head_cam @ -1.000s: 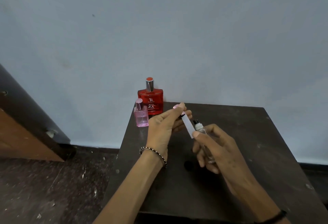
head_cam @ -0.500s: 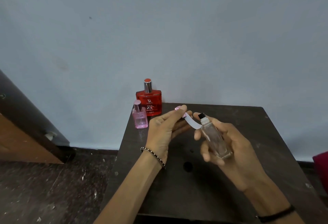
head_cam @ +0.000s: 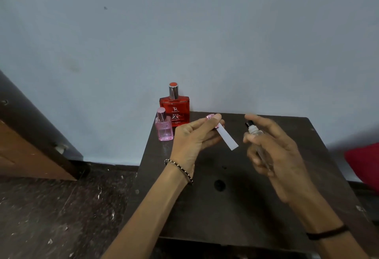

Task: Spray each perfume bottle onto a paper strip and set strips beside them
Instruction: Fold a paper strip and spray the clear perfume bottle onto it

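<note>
My left hand [head_cam: 194, 137] pinches a white paper strip [head_cam: 228, 138] between thumb and fingers; the strip slants down to the right above the table. A pink cap [head_cam: 209, 117] also shows at those fingertips. My right hand [head_cam: 272, 150] grips a slim clear perfume bottle [head_cam: 256, 135] with a black nozzle, index finger above the nozzle, which faces the strip. A red perfume bottle [head_cam: 175, 108] and a small pink perfume bottle [head_cam: 163, 127] stand upright at the table's far left corner.
The dark wooden table [head_cam: 225, 197] stands against a pale blue wall. A brown door [head_cam: 30, 146] leans in at the left. Something red [head_cam: 365, 164] shows at the right edge. The floor is dark and speckled.
My right hand has moved the clear bottle to the right, away from the strip, and turned it more upright. The strip, touching the bottle before, now hangs free.
</note>
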